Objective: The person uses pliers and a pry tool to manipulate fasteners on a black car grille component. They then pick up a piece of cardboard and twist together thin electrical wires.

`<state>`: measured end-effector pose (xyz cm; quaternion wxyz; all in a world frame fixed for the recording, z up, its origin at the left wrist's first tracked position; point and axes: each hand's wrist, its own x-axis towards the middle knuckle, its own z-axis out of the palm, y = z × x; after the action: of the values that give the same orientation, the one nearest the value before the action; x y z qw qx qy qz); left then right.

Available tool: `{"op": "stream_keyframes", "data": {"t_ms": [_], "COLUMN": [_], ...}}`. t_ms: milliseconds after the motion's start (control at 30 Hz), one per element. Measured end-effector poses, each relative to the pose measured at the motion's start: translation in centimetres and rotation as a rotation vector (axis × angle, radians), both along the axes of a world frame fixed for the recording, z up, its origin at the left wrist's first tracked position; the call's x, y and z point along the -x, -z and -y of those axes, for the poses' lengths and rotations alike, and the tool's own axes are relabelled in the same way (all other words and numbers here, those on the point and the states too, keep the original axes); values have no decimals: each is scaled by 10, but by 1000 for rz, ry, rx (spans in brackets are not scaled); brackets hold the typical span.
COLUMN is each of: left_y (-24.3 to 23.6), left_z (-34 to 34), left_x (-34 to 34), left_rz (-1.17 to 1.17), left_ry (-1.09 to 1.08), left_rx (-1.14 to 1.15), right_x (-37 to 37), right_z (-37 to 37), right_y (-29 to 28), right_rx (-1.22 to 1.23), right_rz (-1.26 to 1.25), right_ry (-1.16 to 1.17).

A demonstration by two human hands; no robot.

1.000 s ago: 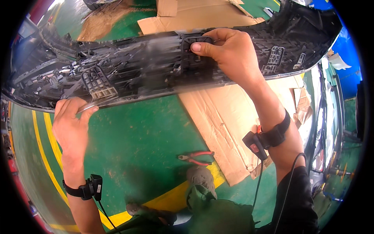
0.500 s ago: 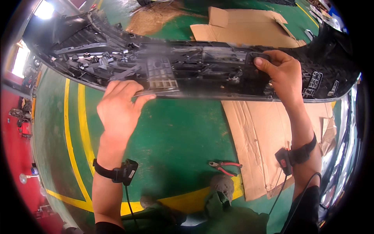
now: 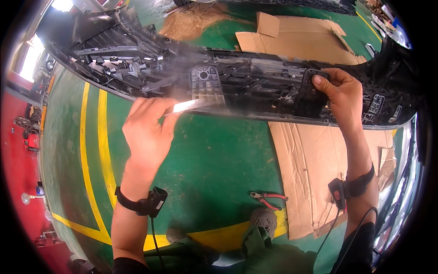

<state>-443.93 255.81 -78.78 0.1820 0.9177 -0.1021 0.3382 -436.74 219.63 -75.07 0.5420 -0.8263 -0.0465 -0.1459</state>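
A long black car bumper (image 3: 255,107), its ribbed inner side showing, spans the view in front of me. My left hand (image 3: 148,130), at its near edge left of centre, pinches a thin flat shiny strip (image 3: 187,106) between thumb and fingers. Beyond the strip's far end is a grey ribbed bracket (image 3: 205,80) with a round hole. Whether the strip is metal or clear plastic cannot be told. My right hand (image 3: 342,91) is closed on the upper right edge of a black rectangular plastic piece (image 3: 310,98), thumb on top; its fingertips are hidden behind.
Red-handled pliers (image 3: 269,198) lie on the green floor by my shoe (image 3: 264,220). A flattened cardboard sheet (image 3: 315,173) lies below the bumper at right, another cardboard piece (image 3: 296,39) beyond it. Brown debris (image 3: 191,20) is heaped at the back. Cables hang from both wrist straps.
The strip in my left hand has tilted, its far end raised, and now catches bright light. Both hands and the bumper sit slightly farther right and lower in the view. Both grips hold.
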Motion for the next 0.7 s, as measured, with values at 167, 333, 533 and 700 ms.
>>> {"op": "stream_keyframes", "data": {"t_ms": [167, 333, 533, 700], "left_y": [8, 19, 32, 42], "left_z": [1, -1, -18, -21], "left_x": [3, -1, -12, -12], "left_rz": [23, -124, -306, -393], "left_ry": [62, -4, -217, -310], "left_rx": [123, 513, 1336, 1519], "right_x": [0, 1, 4, 9], "right_z": [-3, -3, -5, -11], "right_y": [-3, -5, -7, -2], "right_rx": [28, 53, 44, -6], "right_rz": [13, -2, -29, -89], "right_ry": [15, 60, 68, 93]}}
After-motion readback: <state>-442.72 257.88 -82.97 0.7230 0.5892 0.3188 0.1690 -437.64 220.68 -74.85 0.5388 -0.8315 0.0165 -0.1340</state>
